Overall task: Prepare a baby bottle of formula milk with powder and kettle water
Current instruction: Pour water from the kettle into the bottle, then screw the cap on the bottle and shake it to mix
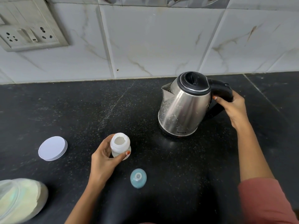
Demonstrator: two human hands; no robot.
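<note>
Nearest the camera, the powder jar lies low at the left edge, a clear rounded container full of pale, grainy formula, well to the left of the left hand. Its flat white lid rests on the black speckled counter just beyond, off so the powder could be reached. The left hand's fingers wrap the baby bottle from the side, thumb across the front, keeping it upright on the counter with its open mouth up; powder clings whitely around the rim. Just below that thumb sits the blue teat cap, small and domed, set aside until the bottle is filled. The right hand closes around the black plastic handle of the kettle, a scuffed stainless-steel body with spout facing the bottle, likely ready for pouring.
</note>
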